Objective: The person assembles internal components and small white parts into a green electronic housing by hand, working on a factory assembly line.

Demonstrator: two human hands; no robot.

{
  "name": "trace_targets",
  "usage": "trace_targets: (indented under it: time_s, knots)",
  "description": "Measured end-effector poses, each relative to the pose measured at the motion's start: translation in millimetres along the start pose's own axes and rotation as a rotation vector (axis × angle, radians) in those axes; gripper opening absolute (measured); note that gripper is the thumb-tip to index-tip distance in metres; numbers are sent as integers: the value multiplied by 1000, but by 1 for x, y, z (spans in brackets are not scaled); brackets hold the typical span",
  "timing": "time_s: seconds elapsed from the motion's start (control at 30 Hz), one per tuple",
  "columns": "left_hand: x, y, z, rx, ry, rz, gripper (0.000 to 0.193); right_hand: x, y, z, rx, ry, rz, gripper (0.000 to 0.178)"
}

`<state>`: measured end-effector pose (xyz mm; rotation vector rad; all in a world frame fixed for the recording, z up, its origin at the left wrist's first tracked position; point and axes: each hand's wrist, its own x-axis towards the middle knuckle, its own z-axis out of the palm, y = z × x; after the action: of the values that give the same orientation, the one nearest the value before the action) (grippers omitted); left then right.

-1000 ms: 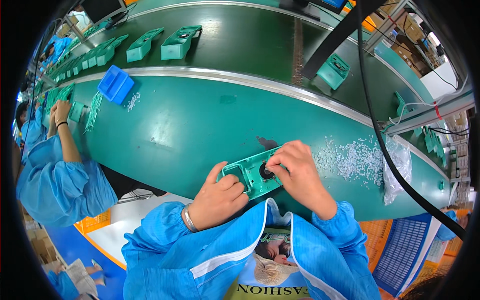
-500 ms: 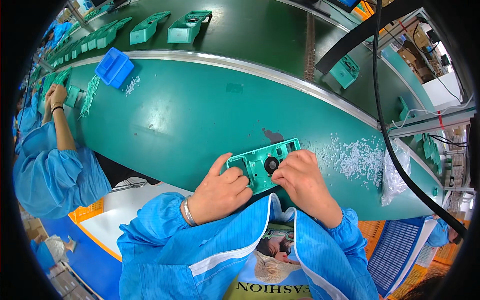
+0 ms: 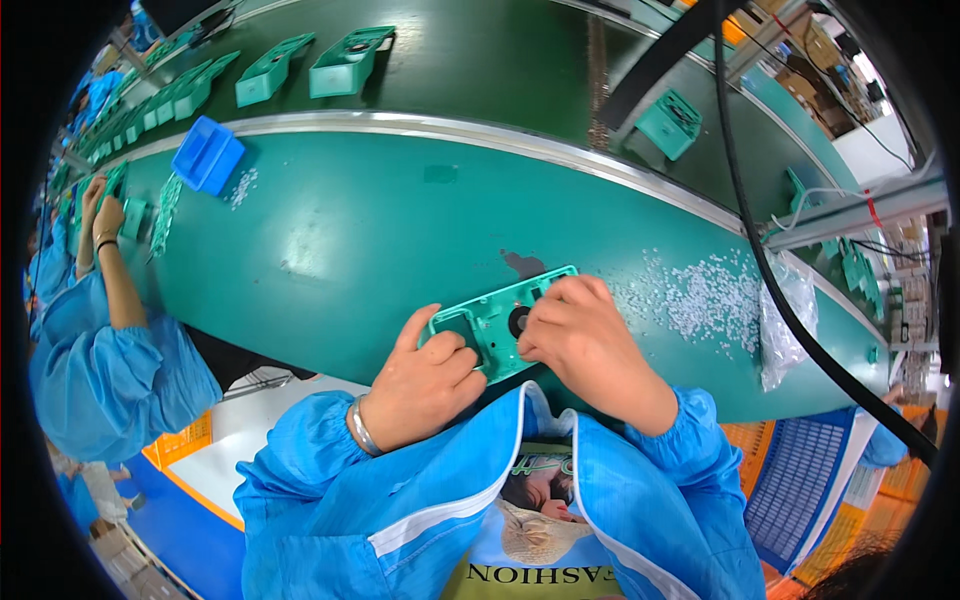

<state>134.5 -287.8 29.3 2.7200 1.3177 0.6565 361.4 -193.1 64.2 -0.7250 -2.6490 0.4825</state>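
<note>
A shallow green plastic housing (image 3: 494, 332) lies tilted at the near edge of the green table, its inner side facing up. Set in its middle is a round black part (image 3: 518, 320), partly covered by my fingers. My left hand (image 3: 425, 385) grips the left end of the housing, thumb along the upper corner and fingers curled at the near side. Over the right half, my right hand (image 3: 585, 340) is closed in a pinch, fingertips down by the black part. Whatever those fingertips hold is hidden beneath them.
Small whitish pieces (image 3: 712, 300) lie scattered at right, beside a clear plastic bag (image 3: 787, 335). A black cable (image 3: 745, 200) hangs across the right side. Toward the far left stands a blue bin (image 3: 207, 155). More green housings (image 3: 345, 75) sit beyond the metal rail. A co-worker (image 3: 110, 350) works at left.
The whole view has shifted slightly. My right hand has moved left over the housing and now covers more of it and of the black part. My left hand keeps its grip.
</note>
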Motion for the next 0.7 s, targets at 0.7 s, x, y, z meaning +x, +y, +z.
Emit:
trace_targets:
  time_s: [0.7]
  knots:
    - [53,-58,-17,173,89,-80,16,-101,127,-42,-264,493,512,4]
